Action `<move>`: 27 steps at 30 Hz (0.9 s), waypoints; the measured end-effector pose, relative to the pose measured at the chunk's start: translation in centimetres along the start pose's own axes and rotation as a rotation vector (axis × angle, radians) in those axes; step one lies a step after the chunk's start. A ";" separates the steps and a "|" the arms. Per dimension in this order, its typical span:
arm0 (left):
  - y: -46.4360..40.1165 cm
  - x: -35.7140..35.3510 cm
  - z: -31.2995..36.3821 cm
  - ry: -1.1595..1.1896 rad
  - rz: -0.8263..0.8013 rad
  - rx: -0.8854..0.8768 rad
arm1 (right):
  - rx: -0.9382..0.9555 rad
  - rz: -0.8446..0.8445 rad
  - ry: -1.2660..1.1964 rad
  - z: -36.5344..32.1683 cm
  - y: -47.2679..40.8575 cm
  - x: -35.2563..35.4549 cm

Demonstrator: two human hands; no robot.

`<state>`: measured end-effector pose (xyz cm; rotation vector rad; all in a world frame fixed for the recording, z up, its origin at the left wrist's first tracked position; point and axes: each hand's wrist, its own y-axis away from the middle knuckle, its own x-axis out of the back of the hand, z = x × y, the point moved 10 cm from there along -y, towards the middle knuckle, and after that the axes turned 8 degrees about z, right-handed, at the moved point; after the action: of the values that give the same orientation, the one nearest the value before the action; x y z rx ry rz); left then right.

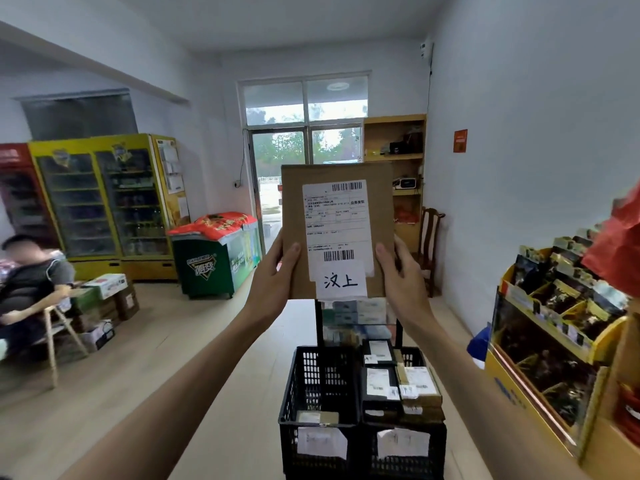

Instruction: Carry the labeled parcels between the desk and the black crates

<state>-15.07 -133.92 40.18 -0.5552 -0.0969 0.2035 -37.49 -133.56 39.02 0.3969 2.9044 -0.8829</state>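
Note:
I hold a flat brown cardboard parcel (294, 202) upright in front of me at chest height. It bears a white shipping label with barcodes and a handwritten paper tag at its lower edge. My left hand (275, 271) grips its lower left edge with the thumb on the front. My right hand (398, 268) grips the lower right edge the same way. Below, on the floor, stand two black crates side by side. The left crate (318, 386) holds one small parcel. The right crate (426, 434) holds several labeled parcels (414, 382).
A snack display rack (554, 327) stands close on the right. A seated person (31, 282) and stacked cartons (104, 299) are at the left. Drink fridges (104, 199), a green chest freezer (218, 258), a wooden chair (429, 244) and the glass door (273, 188) lie ahead.

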 end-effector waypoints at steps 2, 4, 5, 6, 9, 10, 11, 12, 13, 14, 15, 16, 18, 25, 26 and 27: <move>-1.9 -0.2 -1.8 -0.009 0.011 0.018 | -0.008 -0.016 -0.007 2.1 -2.0 -0.7; -3.6 -0.3 -3.7 -0.014 0.015 0.032 | -0.019 -0.027 -0.011 4.4 -3.8 -1.4; -4.4 -0.4 -4.5 -0.022 0.012 0.032 | -0.029 -0.032 -0.017 5.5 -4.5 -1.9; -5.1 -0.4 -5.4 -0.031 0.011 0.035 | -0.042 -0.038 -0.019 6.7 -5.2 -2.3; -7.8 -0.3 -8.8 -0.027 0.015 0.061 | -0.056 -0.054 -0.012 9.7 -7.3 -3.9; -8.8 -0.2 -9.9 -0.026 0.018 0.074 | -0.062 -0.055 -0.010 10.7 -8.1 -4.5; -9.8 -0.1 -11.0 -0.027 0.023 0.085 | -0.066 -0.053 -0.007 11.6 -8.9 -5.2; -10.8 0.1 -12.0 -0.025 0.028 0.094 | -0.066 -0.050 -0.006 12.4 -9.7 -5.8; -11.9 0.2 -13.0 -0.020 0.031 0.097 | -0.065 -0.048 -0.001 13.3 -10.6 -6.6; -13.0 0.3 -14.0 -0.017 0.034 0.099 | -0.068 -0.046 0.007 14.2 -11.5 -7.3; -14.2 0.5 -15.1 -0.012 0.034 0.105 | -0.072 -0.044 0.018 15.0 -12.4 -8.1; -15.4 0.5 -16.0 -0.005 0.029 0.111 | -0.074 -0.039 0.030 15.9 -13.4 -8.9; -18.1 0.6 -17.9 -0.003 0.017 0.113 | -0.080 -0.031 0.044 17.4 -15.1 -10.3; -26.7 1.0 -25.0 0.029 -0.029 0.130 | -0.125 -0.013 0.122 23.3 -21.4 -14.9; -27.6 1.1 -26.2 0.037 -0.033 0.134 | -0.137 -0.007 0.133 24.6 -22.1 -15.4; -28.4 1.3 -27.6 0.045 -0.036 0.141 | -0.146 -0.003 0.140 25.7 -22.6 -15.9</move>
<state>-5.07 -171.38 32.05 -0.4173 -0.0487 0.1618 -28.20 -169.45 32.18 0.4604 3.0726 -0.6622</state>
